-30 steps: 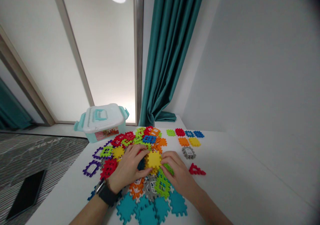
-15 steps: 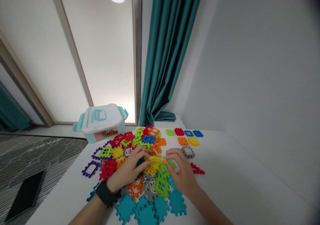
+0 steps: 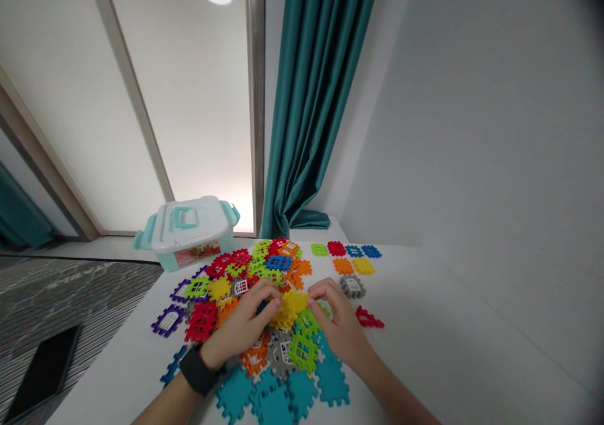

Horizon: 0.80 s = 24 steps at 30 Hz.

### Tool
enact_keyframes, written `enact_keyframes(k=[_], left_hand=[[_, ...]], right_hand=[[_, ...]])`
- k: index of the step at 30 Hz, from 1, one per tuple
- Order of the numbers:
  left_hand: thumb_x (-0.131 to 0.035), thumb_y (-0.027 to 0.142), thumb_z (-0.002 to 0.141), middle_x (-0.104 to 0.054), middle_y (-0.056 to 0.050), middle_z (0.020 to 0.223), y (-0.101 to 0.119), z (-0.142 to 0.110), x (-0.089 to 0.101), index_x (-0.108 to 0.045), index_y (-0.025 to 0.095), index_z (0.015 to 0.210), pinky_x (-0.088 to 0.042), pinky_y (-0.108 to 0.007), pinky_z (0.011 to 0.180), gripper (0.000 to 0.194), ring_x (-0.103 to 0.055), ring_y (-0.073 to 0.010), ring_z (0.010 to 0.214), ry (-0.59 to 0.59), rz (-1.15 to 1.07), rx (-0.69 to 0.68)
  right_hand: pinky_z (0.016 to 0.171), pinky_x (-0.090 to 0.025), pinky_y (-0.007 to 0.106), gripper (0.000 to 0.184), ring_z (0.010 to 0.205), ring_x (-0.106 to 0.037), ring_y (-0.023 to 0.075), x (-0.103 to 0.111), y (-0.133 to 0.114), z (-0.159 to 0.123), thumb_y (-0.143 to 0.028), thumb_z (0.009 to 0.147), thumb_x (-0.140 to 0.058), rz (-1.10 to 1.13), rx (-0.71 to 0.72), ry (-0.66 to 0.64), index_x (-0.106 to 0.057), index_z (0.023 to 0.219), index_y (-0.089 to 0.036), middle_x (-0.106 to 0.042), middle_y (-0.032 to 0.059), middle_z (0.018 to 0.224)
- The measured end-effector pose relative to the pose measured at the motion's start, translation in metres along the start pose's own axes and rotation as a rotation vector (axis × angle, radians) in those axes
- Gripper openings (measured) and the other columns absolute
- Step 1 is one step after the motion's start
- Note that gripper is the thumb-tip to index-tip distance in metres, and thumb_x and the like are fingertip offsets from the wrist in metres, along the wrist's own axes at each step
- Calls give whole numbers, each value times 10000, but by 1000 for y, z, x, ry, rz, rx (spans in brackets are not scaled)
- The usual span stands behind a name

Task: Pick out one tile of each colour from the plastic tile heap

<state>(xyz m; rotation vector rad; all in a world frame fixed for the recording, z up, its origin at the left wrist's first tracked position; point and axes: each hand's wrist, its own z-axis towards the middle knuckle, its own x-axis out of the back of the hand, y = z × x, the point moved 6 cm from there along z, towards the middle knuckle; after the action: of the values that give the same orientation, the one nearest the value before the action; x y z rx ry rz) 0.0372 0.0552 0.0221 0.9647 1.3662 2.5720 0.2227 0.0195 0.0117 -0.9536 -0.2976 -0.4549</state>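
Head cam, from the hands out: the left hand is nearly closed, its thumb and fingertips brought in at the left edge of a toothed yellow piece. Its right edge is pinched much the same way by the right hand, so the thing is basically held right between the two, a bit tilted, with neither hand clearly nearer. No long axis can be made out, since it looks roughly square. More yellow is seen just below it, but whether that's a separate piece can't be told, tbh.

Closer to the camera, a green lattice piece and a gray piece are laid side by side, with big teal pieces spread in front. Past the left hand, a red lattice piece is mixed into the pile. Right of the right hand, a red triangular piece is set apart on the white counter. Farther out, a lidded tub is parked behind the pile, over to the left.
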Motion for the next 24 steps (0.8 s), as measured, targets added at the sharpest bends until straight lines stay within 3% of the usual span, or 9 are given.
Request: enact_keyframes(k=[2,5,11,14,18,21,24], left_hand=[[-394,437,1056,-613,-55,960,-1,0,2,-612,199,928,-489,-347,857,348,-591,-206,928,7,-12,-6],[-538,490,983,-611,-61,990,-3,1,5,-614,194,928,-481,-373,883,310,-586,-226,957,9,3,-9],[-608,322,933,-602,-60,1051,-4,0,1,-605,202,984,-491,-385,910,131,-599,-222,1001,-48,22,34],[-640,274,891,-586,-68,1104,-1,-1,2,-580,209,1026,-495,-393,932,161,-592,-228,1043,-8,55,-20],[-709,236,812,-539,-91,1208,3,-5,7,-549,225,1151,-467,-441,1003,376,-547,-265,1152,142,219,-158],[-718,244,811,-524,-99,1236,3,-8,4,-536,237,1217,-468,-448,1013,446,-534,-277,1175,163,305,-234],[-720,250,823,-524,-99,1235,1,-9,1,-530,243,1236,-475,-443,1007,455,-536,-276,1169,156,325,-252]], right_hand=[[827,-531,352,110,954,-624,225,1,-9,-3,-247,1010,-496,-91,127,-12,-573,932,-239,-621,65,975],[851,-536,382,135,989,-623,234,1,-16,-8,-200,1026,-468,-200,267,-28,-589,993,-248,-632,76,996],[811,-550,396,207,914,-629,230,0,-23,-11,-148,1020,-456,-321,421,-37,-637,1016,-250,-651,70,952],[829,-554,392,186,942,-632,230,0,-24,-10,-137,997,-492,-325,412,-54,-629,1043,-253,-650,69,969],[991,-533,434,295,1178,-591,259,-2,-19,-9,-176,935,-580,-271,282,-110,-552,1221,-240,-610,117,1235],[1058,-504,454,408,1278,-543,271,-4,-17,-8,-191,904,-614,-247,240,-138,-507,1296,-238,-560,131,1358],[1043,-513,450,376,1243,-565,266,-4,-17,-8,-191,903,-624,-243,233,-123,-531,1263,-249,-596,113,1315]])
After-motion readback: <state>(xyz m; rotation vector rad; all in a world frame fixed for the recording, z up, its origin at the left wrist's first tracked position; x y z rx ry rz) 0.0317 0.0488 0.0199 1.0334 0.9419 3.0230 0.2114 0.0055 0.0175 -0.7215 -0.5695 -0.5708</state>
